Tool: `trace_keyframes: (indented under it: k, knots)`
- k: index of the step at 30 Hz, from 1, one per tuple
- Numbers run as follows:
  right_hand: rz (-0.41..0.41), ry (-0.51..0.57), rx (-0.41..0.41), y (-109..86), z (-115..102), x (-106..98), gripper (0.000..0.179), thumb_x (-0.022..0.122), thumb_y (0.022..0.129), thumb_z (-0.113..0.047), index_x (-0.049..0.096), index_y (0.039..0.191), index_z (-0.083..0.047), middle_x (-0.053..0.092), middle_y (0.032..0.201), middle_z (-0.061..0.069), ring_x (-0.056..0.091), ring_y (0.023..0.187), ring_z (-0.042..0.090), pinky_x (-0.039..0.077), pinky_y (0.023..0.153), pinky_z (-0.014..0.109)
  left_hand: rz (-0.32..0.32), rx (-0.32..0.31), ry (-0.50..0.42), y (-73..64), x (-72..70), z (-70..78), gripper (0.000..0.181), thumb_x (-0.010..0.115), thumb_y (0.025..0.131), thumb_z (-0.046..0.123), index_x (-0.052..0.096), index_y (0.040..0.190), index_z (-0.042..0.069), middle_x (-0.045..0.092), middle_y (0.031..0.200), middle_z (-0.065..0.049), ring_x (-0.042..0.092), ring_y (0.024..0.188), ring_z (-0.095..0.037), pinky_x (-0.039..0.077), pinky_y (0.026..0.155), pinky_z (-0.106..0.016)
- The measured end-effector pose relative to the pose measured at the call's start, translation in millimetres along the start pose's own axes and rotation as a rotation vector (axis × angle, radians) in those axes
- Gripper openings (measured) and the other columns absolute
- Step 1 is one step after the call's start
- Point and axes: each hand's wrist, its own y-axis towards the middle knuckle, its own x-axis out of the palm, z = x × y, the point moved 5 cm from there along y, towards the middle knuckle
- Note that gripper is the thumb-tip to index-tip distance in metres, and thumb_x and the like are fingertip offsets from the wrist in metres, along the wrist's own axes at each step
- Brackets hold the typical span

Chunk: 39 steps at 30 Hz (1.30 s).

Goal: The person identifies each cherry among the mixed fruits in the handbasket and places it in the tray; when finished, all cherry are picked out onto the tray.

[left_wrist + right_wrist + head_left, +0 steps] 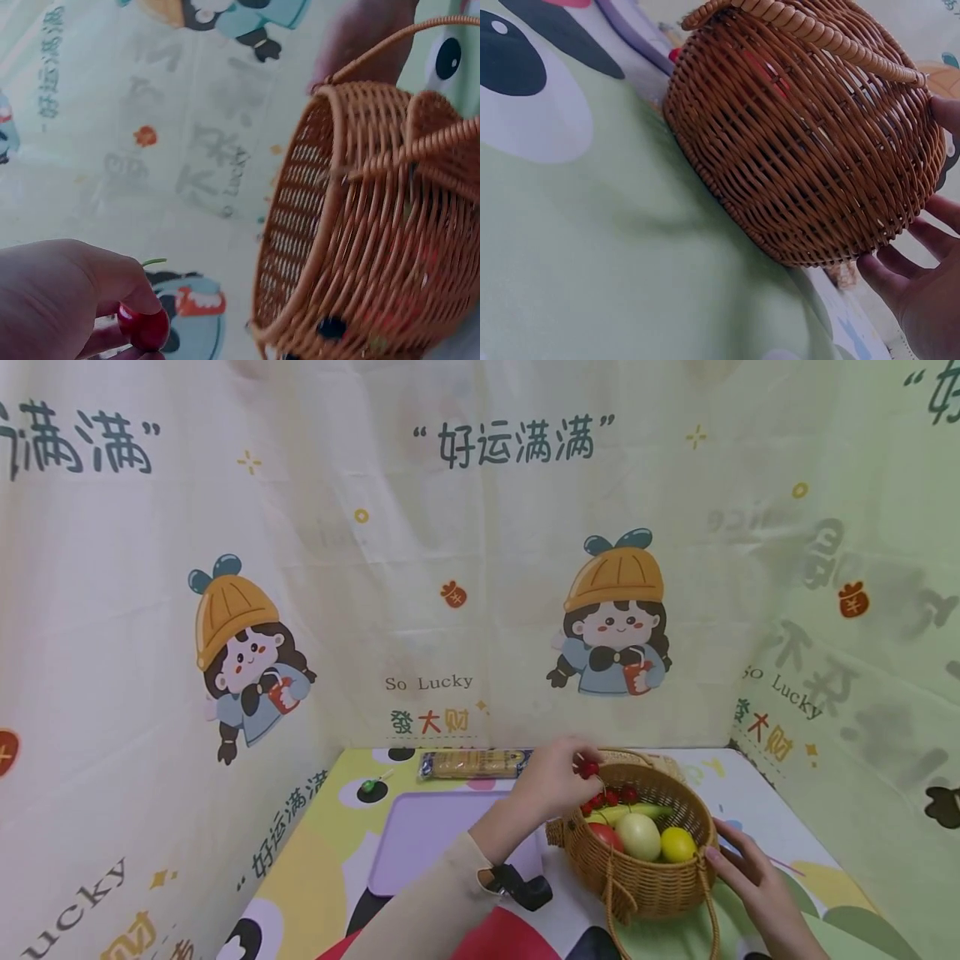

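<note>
Your left hand is pinching a cherry above the basket's far-left rim (nearer the tray, lying left), your right hand's extended fingers touching the basket's right side.

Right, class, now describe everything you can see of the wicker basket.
The wicker basket is brown, rounded and woven, with the look of rattan. Rope-like handles join its rim, the front one hanging down; a dark eye-like dot marks one side. It stands upright and open-topped on the patterned tabletop, to the right of the purple tray. Inside are red cherries, a red fruit, a pale round fruit, a yellow fruit and a long yellow-green one. The right hand touches its outer wall.
</note>
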Motion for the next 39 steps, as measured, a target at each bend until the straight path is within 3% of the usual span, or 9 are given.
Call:
trace_keyframes:
  k: [4,8,12,14,16,19,21,29,39]
  knots:
    - [0.003,-0.009,-0.007,0.8,-1.1,0.5,0.076,0.052,0.118,-0.041,0.019,0.176,-0.005,0.021,0.180,0.030,0.034,0.110,-0.032,0.050,0.091,0.011,0.062,-0.039,-0.029,-4.8,-25.0,-19.2,0.021,0.083,0.095,0.019,0.082,0.116,0.021,0.077,0.108,0.005,0.071,0.099,-0.011,0.062,0.083,-0.029]
    - [0.009,-0.022,-0.011,0.1,-2.0,0.9,0.075,0.052,0.118,-0.039,0.019,0.176,-0.004,0.023,0.178,0.030,0.036,0.111,-0.032,0.051,0.092,0.012,0.090,-0.089,-0.056,-10.9,-37.5,-49.3,0.022,0.082,0.095,0.016,0.081,0.116,0.020,0.077,0.109,0.003,0.073,0.101,-0.015,0.065,0.085,-0.033]
    - [0.003,-0.027,0.008,1.7,-2.6,1.0,0.076,0.050,0.119,-0.042,0.018,0.177,-0.006,0.021,0.181,0.030,0.049,0.136,-0.002,0.052,0.093,0.012,0.124,-0.152,-0.039,-17.5,-46.3,-85.4,0.023,0.083,0.094,0.016,0.081,0.116,0.020,0.078,0.112,0.002,0.075,0.106,-0.018,0.066,0.088,-0.036]
    - [0.001,-0.029,0.014,2.3,-2.3,1.4,0.076,0.049,0.119,-0.043,0.018,0.177,-0.006,0.020,0.181,0.030,0.048,0.140,0.005,0.052,0.093,0.013,0.142,-0.182,-0.023,-22.3,-50.8,-102.0,0.022,0.084,0.094,0.015,0.081,0.115,0.019,0.078,0.113,0.001,0.075,0.106,-0.020,0.066,0.088,-0.037]
    - [-0.002,-0.021,0.011,2.3,-1.7,1.9,0.075,0.049,0.119,-0.042,0.017,0.177,-0.006,0.019,0.181,0.030,0.047,0.136,-0.002,0.052,0.093,0.013,0.157,-0.208,-0.008,-27.7,-54.7,-116.5,0.021,0.084,0.094,0.015,0.081,0.114,0.018,0.078,0.112,-0.001,0.075,0.106,-0.022,0.066,0.087,-0.038]
    - [0.000,-0.016,-0.002,1.7,-1.0,1.8,0.075,0.050,0.119,-0.040,0.018,0.177,-0.005,0.021,0.180,0.030,0.035,0.117,-0.026,0.052,0.093,0.013,0.183,-0.246,0.011,-35.9,-59.5,-137.4,0.021,0.086,0.093,0.015,0.081,0.113,0.016,0.077,0.109,-0.003,0.074,0.105,-0.022,0.066,0.086,-0.039]
    - [0.004,-0.009,-0.010,1.3,-1.3,1.4,0.074,0.050,0.119,-0.039,0.018,0.176,-0.005,0.021,0.179,0.030,0.033,0.112,-0.031,0.052,0.093,0.013,0.194,-0.271,0.024,-40.2,-60.5,-150.9,0.022,0.088,0.092,0.016,0.082,0.113,0.014,0.077,0.108,-0.003,0.072,0.104,-0.023,0.065,0.085,-0.039]
    - [0.009,-0.004,-0.014,0.4,-1.0,0.6,0.075,0.051,0.119,-0.039,0.019,0.176,-0.004,0.022,0.178,0.029,0.035,0.110,-0.033,0.051,0.092,0.012,0.204,-0.378,0.068,-52.8,-53.2,-198.4,0.022,0.087,0.090,0.011,0.083,0.112,0.012,0.076,0.107,-0.006,0.067,0.096,-0.021,0.063,0.082,-0.037]
    - [0.013,-0.009,-0.009,0.7,-0.3,0.3,0.074,0.051,0.119,-0.039,0.019,0.176,-0.004,0.022,0.179,0.030,0.033,0.110,-0.033,0.051,0.092,0.012,0.219,-0.426,0.101,-61.9,-42.3,-236.7,0.028,0.089,0.087,0.010,0.084,0.114,0.006,0.077,0.102,-0.007,0.067,0.092,-0.020,0.062,0.081,-0.038]
